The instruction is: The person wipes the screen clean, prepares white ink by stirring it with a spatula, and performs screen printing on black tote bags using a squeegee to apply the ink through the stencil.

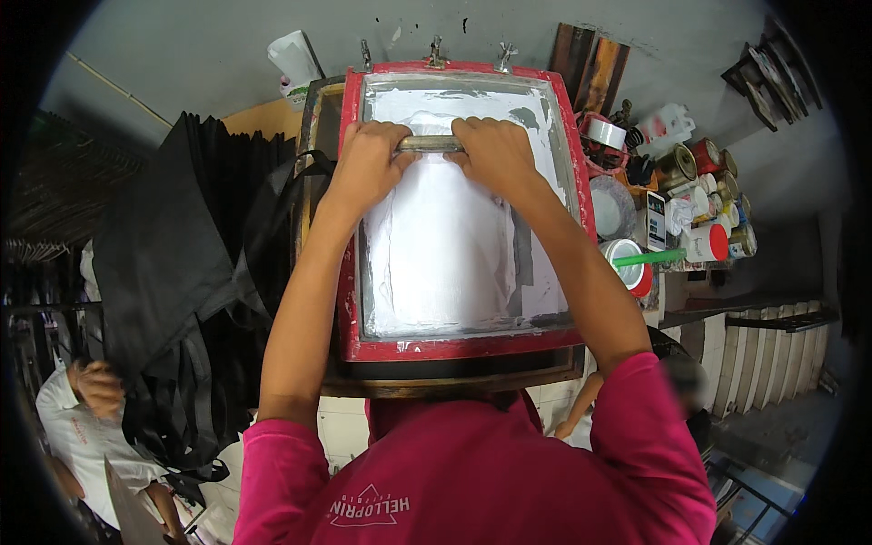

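A squeegee [431, 143] with a worn bar handle lies across the far part of a screen-printing frame. My left hand [371, 156] is closed round its left end. Round its right end, my right hand [495, 154] is closed the same way. The frame has a scuffed red rim [463, 349]. White ink [445, 250] coats the screen between my forearms, with thicker ridges along both sides. The squeegee's lower edge is hard to make out against the ink. Beneath the red frame sits a dark wooden-edged board [436, 386].
Black fabric bags [182, 245] hang close on the left. Wing-nut clamps [436, 53] stand at the frame's far edge. To the right are paint tins [677, 168], a phone [656, 221] and an open tub [623, 259] with a green stick [649, 258]. A person in white [77, 422] is lower left.
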{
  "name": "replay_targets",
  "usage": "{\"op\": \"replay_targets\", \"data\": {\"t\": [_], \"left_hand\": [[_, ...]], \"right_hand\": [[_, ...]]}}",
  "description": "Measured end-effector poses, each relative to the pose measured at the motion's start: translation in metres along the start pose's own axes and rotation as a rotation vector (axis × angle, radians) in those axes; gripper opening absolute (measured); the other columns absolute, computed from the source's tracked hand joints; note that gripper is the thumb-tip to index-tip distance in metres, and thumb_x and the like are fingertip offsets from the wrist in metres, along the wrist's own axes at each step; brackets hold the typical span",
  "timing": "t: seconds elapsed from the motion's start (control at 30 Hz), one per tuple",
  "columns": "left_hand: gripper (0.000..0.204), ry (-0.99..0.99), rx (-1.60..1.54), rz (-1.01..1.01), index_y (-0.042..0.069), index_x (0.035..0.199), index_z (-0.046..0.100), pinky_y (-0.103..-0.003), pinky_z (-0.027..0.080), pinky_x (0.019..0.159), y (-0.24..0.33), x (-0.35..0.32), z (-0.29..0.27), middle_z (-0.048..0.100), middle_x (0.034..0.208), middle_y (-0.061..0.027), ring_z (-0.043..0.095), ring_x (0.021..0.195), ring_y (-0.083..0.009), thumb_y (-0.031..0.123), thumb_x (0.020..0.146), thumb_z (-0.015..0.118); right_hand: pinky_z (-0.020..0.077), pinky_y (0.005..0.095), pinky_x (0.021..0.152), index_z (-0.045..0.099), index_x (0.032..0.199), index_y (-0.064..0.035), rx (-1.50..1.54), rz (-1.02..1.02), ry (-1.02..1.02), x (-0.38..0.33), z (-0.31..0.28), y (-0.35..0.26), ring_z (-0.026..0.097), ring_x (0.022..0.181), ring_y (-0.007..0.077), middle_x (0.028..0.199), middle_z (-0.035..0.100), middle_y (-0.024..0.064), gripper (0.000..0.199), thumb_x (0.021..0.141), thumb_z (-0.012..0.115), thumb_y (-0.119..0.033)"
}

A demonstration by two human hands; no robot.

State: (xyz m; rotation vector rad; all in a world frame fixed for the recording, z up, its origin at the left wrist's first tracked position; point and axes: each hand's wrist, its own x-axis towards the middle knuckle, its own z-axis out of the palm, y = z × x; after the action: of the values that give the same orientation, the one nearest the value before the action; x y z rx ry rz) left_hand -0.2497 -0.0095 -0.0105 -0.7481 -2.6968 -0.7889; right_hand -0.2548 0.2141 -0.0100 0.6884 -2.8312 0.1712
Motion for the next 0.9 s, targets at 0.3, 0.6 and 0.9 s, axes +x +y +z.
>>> {"op": "replay_targets", "data": {"t": [0.3, 0.6, 0.9], "left_hand": [[0.024, 0.018, 0.009, 0.028, -0.001, 0.103, 0.072, -0.042, 0.04, 0.097, 0.027, -0.043, -0.007, 0.072, 0.096, -0.0184, 0.064, 0.098, -0.034, 0.015, 0.085, 0.073], [0.026, -0.055, -0.027, -0.029, -0.003, 0.106, 0.07, -0.044, 0.04, 0.099, 0.077, -0.112, -0.023, 0.07, 0.1, -0.0176, 0.063, 0.1, -0.0346, 0.013, 0.085, 0.074], [0.038, -0.133, -0.033, -0.072, 0.001, 0.112, 0.068, -0.046, 0.039, 0.101, 0.124, -0.187, -0.036, 0.069, 0.106, -0.0142, 0.062, 0.104, -0.0321, 0.007, 0.075, 0.077]], "right_hand": [[0.0525, 0.043, 0.073, 0.062, 0.092, -0.008, 0.055, 0.007, -0.026, -0.04, -0.011, -0.023, 0.069, 0.084, 0.0299, 0.086, 0.07, 0.0089, 0.027, 0.081, 0.079, -0.025], [0.0514, 0.0428, 0.066, 0.06, 0.09, -0.0086, 0.109, -0.021, -0.001, -0.112, -0.019, -0.062, 0.066, 0.077, 0.029, 0.081, 0.065, 0.0082, 0.027, 0.077, 0.08, -0.022], [0.0503, 0.0402, 0.07, 0.061, 0.092, -0.008, 0.147, -0.045, -0.07, -0.188, -0.039, -0.106, 0.065, 0.081, 0.0263, 0.085, 0.063, 0.0072, 0.019, 0.076, 0.07, -0.015]]}}
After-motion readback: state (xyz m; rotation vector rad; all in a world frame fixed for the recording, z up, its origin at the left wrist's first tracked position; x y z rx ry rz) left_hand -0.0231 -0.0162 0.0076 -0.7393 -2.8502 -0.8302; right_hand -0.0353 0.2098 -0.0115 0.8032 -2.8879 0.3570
